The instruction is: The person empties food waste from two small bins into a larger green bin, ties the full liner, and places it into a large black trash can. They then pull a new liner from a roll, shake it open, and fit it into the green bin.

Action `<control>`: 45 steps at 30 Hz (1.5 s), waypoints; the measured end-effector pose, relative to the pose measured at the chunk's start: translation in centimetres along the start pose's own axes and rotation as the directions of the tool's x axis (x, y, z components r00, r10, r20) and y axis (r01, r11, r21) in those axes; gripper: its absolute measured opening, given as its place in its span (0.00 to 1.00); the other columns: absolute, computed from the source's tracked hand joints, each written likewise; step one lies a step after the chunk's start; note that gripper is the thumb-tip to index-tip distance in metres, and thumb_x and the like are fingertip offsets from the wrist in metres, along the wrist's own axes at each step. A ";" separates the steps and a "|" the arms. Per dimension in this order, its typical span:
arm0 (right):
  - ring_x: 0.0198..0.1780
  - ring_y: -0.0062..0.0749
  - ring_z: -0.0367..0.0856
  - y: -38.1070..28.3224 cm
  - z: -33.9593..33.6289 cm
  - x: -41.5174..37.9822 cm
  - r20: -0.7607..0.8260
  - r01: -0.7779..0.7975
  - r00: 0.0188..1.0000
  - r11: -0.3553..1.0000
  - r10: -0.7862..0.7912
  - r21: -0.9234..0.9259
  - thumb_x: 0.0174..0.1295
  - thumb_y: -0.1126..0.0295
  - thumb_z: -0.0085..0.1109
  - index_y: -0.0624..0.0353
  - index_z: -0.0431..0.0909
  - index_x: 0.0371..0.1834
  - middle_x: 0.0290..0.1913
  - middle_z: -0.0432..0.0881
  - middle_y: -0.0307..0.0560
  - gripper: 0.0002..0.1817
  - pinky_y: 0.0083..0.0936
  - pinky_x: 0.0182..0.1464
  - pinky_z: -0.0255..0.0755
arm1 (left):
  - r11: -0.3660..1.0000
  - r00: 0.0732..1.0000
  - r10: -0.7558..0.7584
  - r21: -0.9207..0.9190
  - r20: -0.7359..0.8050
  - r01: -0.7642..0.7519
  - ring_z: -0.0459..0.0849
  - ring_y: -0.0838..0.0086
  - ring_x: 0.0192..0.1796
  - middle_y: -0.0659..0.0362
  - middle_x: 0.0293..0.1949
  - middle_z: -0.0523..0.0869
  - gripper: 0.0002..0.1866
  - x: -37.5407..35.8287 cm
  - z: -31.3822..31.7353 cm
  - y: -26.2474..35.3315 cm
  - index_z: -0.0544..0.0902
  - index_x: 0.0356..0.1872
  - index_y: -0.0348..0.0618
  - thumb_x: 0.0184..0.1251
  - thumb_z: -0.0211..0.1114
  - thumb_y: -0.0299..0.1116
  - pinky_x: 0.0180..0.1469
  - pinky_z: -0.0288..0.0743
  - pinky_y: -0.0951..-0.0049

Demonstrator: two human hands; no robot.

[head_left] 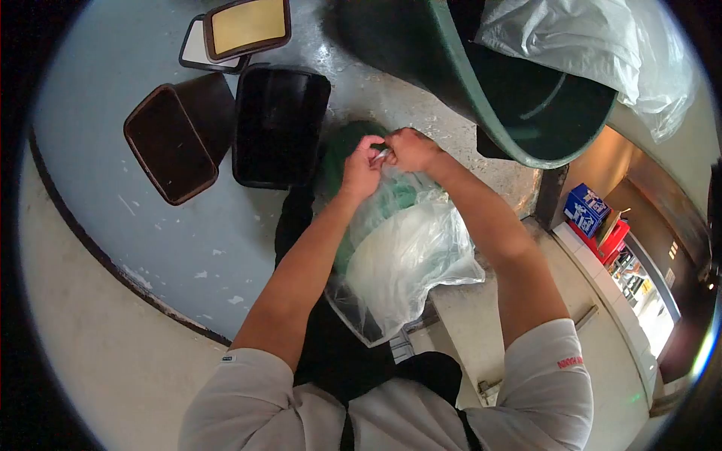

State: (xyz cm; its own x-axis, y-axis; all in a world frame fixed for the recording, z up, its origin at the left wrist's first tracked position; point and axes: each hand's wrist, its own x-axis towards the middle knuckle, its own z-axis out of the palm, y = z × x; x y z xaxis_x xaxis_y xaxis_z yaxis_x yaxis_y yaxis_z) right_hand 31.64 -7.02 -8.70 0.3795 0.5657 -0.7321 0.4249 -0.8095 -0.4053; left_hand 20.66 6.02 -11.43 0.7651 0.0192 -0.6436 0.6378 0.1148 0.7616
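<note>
My left hand [363, 170] is closed on the gathered edge of a clear plastic bag [410, 259]. Right beside it, my right hand [411, 150] pinches the same bunched plastic, so the two hands nearly touch. From there the bag hangs loosely back toward my body, wrinkled and see-through. Under and behind it is a dark green rounded bin [347, 143], partly visible through the film. The bag covers much of this bin, and my fingers hide the exact piece of plastic between them.
Left of my hands stand a black bin [274, 161] and a brown bin [207, 98], both open-topped. Two more containers [248, 28] are behind them. At upper right a large green bin [451, 83] leans with white plastic bags [571, 41] on its rim. A blue box [586, 210] sits at right.
</note>
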 end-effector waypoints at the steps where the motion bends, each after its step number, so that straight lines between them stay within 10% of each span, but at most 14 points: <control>1: 0.43 0.55 0.83 0.1 -0.1 -0.2 -0.026 -0.035 0.999 0.999 0.036 0.018 0.51 0.64 0.58 0.60 0.81 0.36 0.37 0.83 0.61 0.13 0.43 0.49 0.78 | 1.000 1.000 0.006 0.029 0.019 -0.007 0.82 0.80 0.34 0.59 0.33 0.87 0.11 -0.2 -0.2 0.6 0.79 0.45 0.40 0.63 0.61 0.18 0.41 0.76 0.76; 4: 0.46 0.54 0.82 3.2 1.2 -1.0 -0.047 -0.388 0.920 0.920 0.390 0.057 0.54 0.64 0.59 0.61 0.80 0.40 0.43 0.83 0.62 0.14 0.39 0.52 0.77 | 0.997 0.998 0.028 0.074 0.052 -0.032 0.84 0.76 0.35 0.57 0.34 0.87 0.13 -0.5 -0.2 0.9 0.79 0.46 0.42 0.61 0.62 0.18 0.41 0.77 0.74; 11: 0.38 0.40 0.84 0.5 -2.1 -3.3 -0.295 0.033 0.943 0.839 0.154 0.543 0.57 0.74 0.57 0.57 0.82 0.40 0.37 0.85 0.50 0.09 0.30 0.45 0.77 | 0.983 0.996 0.047 0.175 0.075 -0.059 0.87 0.69 0.38 0.53 0.36 0.87 0.13 -0.1 -0.2 1.1 0.79 0.45 0.40 0.58 0.65 0.21 0.44 0.79 0.70; 17: 0.43 0.50 0.84 -0.6 -3.8 -0.2 0.068 0.067 0.994 0.965 -0.087 0.254 0.53 0.72 0.60 0.58 0.84 0.35 0.39 0.85 0.56 0.08 0.37 0.49 0.77 | 0.954 0.992 0.123 0.281 -0.044 -0.105 0.86 0.65 0.36 0.54 0.33 0.85 0.14 0.0 -0.2 2.1 0.73 0.43 0.39 0.56 0.64 0.18 0.42 0.78 0.68; 32: 0.38 0.47 0.84 -0.8 -3.8 -0.1 0.210 -0.085 0.977 0.951 0.021 0.298 0.49 0.71 0.58 0.60 0.82 0.32 0.33 0.85 0.55 0.08 0.33 0.45 0.77 | 0.924 0.999 0.045 0.380 0.016 -0.047 0.85 0.59 0.38 0.50 0.37 0.85 0.23 0.3 -0.4 0.0 0.71 0.53 0.41 0.55 0.65 0.18 0.44 0.78 0.65; 45: 0.44 0.55 0.83 -0.6 -2.4 -0.5 0.188 0.048 0.981 0.999 -0.044 -0.015 0.51 0.67 0.62 0.57 0.82 0.38 0.38 0.83 0.59 0.11 0.44 0.49 0.78 | 0.958 0.997 0.068 0.281 -0.033 -0.056 0.83 0.72 0.31 0.54 0.31 0.86 0.21 -0.7 -0.4 1.8 0.67 0.47 0.43 0.55 0.67 0.18 0.35 0.75 0.70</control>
State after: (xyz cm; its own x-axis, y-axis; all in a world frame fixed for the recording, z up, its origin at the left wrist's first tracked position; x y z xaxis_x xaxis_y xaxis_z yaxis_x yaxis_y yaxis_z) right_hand 33.19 -6.47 -6.73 0.1991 0.5611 -0.8035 0.4544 -0.7792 -0.4316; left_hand 21.21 6.58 -9.63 0.8034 0.0599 -0.5924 0.5930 -0.1701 0.7870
